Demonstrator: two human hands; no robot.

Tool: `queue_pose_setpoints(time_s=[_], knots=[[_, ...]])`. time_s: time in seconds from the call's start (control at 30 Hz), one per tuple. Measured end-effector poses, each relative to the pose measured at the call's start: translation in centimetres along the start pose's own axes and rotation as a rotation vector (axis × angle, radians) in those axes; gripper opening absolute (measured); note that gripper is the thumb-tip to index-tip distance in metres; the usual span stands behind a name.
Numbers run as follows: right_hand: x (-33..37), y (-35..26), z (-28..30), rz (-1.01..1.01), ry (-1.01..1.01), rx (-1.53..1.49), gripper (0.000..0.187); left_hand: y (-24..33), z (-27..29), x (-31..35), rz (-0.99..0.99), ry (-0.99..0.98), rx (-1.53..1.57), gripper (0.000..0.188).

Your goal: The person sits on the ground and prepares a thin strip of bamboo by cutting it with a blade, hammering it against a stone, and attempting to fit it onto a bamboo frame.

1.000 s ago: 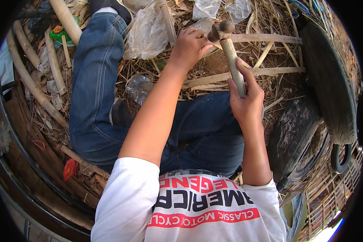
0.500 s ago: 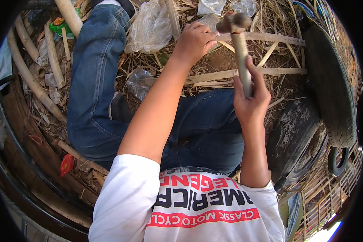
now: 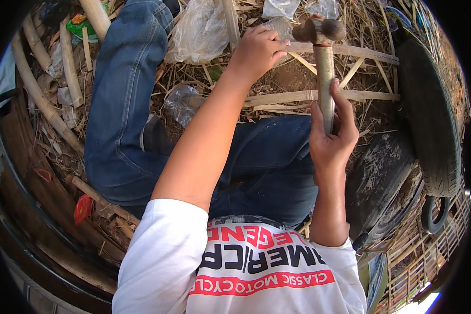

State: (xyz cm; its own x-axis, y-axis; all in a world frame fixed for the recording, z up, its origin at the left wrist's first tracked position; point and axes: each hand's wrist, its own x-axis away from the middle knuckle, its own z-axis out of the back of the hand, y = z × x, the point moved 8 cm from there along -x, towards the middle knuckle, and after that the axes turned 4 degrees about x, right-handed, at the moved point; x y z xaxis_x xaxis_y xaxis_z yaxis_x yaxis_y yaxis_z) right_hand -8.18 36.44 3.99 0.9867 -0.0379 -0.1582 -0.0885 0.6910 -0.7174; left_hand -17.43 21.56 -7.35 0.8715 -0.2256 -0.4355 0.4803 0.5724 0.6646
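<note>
My right hand (image 3: pixel 336 138) is wrapped round the lower handle of a hammer (image 3: pixel 325 78). The rusty hammer head (image 3: pixel 319 31) hangs above a pale bamboo strip (image 3: pixel 350 51), just right of my left fingertips. With its fingers curled, my left hand (image 3: pixel 259 51) pinches the strip's left end; whether something small is also in the fingers is hidden. A flat grey block (image 3: pixel 278 27) lies just beyond that hand. Nearer to me, a second bamboo strip (image 3: pixel 282 98) runs roughly parallel, and thin slats cross between the two.
Clear plastic bags (image 3: pixel 199 32) lie among dry straw beyond my bent leg (image 3: pixel 121 104). Bamboo poles (image 3: pixel 44 102) are scattered at the left. Black tyres (image 3: pixel 429 115) stand at the right, near a bamboo lattice (image 3: pixel 421 261). A dark curved metal bar (image 3: pixel 21 180) edges the left.
The hammer and my right hand have shifted slightly right in the picture. My left hand stays at the strip's end. The whole view has moved a little.
</note>
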Motion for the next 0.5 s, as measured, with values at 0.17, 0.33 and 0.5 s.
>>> queue_pose_setpoints(time_s=[0.17,0.33,0.5], knots=[[-0.5,0.3,-0.8,-0.018,-0.052,0.05,0.043,-0.1,0.3,0.3,-0.015,0.0,-0.053,0.024],[-0.5,1.0,-1.7,0.007,-0.074,0.083,0.043,-0.4,0.0,-0.2,-0.016,-0.016,-0.055,0.025],[-0.2,-0.2,0.2,0.024,0.034,-0.034,0.044,-0.1,0.0,0.0,-0.016,0.02,-0.004,0.023]])
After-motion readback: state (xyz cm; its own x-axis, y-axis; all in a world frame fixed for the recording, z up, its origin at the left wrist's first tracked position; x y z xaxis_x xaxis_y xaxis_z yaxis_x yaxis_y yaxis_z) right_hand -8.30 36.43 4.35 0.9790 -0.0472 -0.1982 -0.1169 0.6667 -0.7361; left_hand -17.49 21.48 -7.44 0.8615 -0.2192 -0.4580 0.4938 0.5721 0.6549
